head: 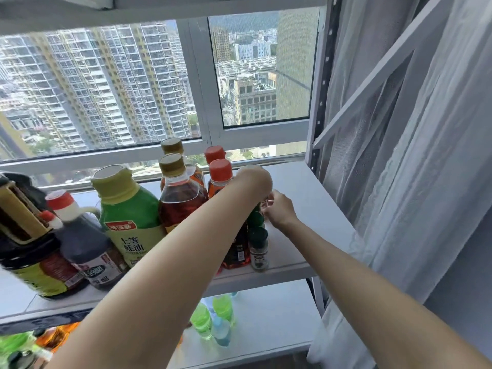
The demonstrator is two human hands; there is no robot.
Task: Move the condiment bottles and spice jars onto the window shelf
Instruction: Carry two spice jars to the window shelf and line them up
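Observation:
The white window shelf (306, 193) carries a row of condiment bottles: a big dark soy bottle (29, 243), a small dark bottle with a red and white cap (82, 241), a green oyster-sauce bottle (127, 217), two amber gold-capped bottles (178, 193) and two red-capped bottles (221, 170). Green-capped spice jars (258, 243) stand in a line at their right end. My left hand (254, 179) is curled above the far end of that line, its grip hidden. My right hand (279, 209) pinches a small spice jar (265, 203) behind the others.
A sheer white curtain (399, 155) hangs close on the right, beside the metal rack post (318, 123). The window glass (106, 89) is right behind the bottles. A lower shelf (266, 323) holds small green and blue bottles (213, 320).

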